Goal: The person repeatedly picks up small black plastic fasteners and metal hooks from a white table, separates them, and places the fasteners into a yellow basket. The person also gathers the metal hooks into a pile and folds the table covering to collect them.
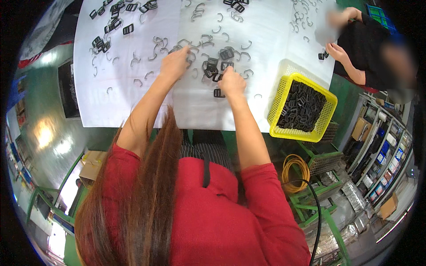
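Observation:
Black slotted buckles [210, 67] lie in a loose cluster on the white-covered table [133, 104]. My right hand [233, 83] is at the right side of this cluster, its fingers closed at a black buckle [226, 65]. Another single buckle [218, 93] rests just below that hand. My left hand [175, 64] reaches among thin, curved grey metal clips [207, 41], fingertips pinched together over them. What sits between those fingertips is too small to make out. More clips [159, 42] are scattered left of the left hand.
A yellow plastic basket [274, 116] full of black buckles stands at the table's right front edge. Further buckles [116, 11] lie at the far left. Another person's hand [338, 53] is at the right edge near two buckles. An orange coiled hose [296, 174] hangs below.

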A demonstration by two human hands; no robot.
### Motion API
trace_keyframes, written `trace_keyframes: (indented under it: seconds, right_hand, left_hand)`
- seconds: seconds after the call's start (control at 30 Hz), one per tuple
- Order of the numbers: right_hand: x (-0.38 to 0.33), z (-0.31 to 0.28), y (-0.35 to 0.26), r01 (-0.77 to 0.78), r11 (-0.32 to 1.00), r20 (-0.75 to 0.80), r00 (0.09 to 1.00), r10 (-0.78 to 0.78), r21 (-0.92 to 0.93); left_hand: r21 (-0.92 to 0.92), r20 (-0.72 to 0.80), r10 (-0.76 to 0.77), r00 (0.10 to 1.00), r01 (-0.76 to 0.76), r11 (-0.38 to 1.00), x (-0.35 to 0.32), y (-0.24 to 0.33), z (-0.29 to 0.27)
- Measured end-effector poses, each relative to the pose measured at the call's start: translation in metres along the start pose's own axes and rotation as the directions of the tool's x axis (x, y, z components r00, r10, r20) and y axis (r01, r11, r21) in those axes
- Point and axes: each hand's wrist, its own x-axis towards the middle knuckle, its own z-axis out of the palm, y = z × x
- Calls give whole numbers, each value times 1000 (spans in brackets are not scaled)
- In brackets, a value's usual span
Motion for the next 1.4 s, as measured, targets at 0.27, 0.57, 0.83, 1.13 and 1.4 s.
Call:
trace_keyframes:
  seconds: [0.27,0.57,0.83,1.13,1.4]
  right_hand:
    - [-66,-73,151,-66,590,-120,955,271,805]
    - [-77,-112,263,-231,952,-729,614,302,200]
    - [-1,-20,47,281,916,-421,895,-143,286]
    - [30,-12,27,147,750,-140,987,-72,645]
    - [27,-32,43,273,872,-458,887,-64,407]
  left_hand:
    - [-686,269,33,963,167,708,-14,89,32]
    - [-661,-131,270,954,-287,693,2,238,58]
    - [-22,-147,-49,988,46,999,37,98,52]
    - [-853,344,-103,933,356,380,46,0,-17]
    - [-843,282,-151,948,320,433,24,-46,-37]
